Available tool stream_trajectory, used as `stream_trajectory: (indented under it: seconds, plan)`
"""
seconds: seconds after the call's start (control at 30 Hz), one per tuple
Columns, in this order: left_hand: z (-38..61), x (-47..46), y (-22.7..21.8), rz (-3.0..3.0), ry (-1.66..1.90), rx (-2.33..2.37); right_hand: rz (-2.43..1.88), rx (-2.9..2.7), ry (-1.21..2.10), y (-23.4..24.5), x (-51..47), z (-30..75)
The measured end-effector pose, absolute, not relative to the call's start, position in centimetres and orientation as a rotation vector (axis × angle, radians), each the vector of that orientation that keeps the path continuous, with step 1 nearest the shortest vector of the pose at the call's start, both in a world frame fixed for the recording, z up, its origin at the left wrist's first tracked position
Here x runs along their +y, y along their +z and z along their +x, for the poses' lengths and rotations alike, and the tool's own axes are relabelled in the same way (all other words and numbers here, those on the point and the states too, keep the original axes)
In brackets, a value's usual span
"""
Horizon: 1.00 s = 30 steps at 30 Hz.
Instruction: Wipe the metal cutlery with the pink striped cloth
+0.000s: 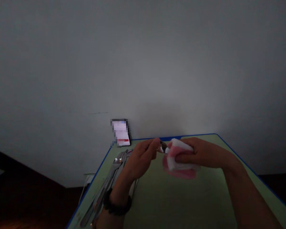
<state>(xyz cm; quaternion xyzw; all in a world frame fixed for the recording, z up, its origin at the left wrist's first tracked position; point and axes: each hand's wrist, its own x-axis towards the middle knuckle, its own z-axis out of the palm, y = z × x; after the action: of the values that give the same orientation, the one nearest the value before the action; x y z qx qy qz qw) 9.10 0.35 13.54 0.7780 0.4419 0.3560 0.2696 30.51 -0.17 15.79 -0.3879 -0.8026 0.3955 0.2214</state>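
My left hand [143,157] is closed on a metal spoon [163,147], whose shiny end sticks out to the right. My right hand [197,152] grips a pink and white cloth [178,162] that is bunched around the spoon's end. Both hands hover above the far part of a green table [171,203]. A dark bead bracelet [116,206] sits on my left wrist.
Several metal spoons and other cutlery [109,181] lie in a row along the table's left side. The table has a blue edge [90,184]. A phone with a lit screen [121,132] leans against the grey wall at the table's far edge.
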Motion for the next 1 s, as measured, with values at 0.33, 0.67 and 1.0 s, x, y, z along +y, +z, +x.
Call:
stream_trajectory:
  seconds: [0.33, 0.67, 1.0]
  plan:
    - [7.8, 0.7, 14.6, 2.384, 0.713, 1.28, -1.236, -2.277, 1.165, 14.9, -1.1, 29.8]
    - [6.9, 1.3, 14.9, 2.267, 0.706, 1.407, -1.325, -2.189, 1.058, 15.4, 0.3, 28.0]
    - [7.6, 1.5, 13.7, 2.187, 0.52, 1.23, -1.404, -2.211, 1.304, 13.9, 1.0, 27.9]
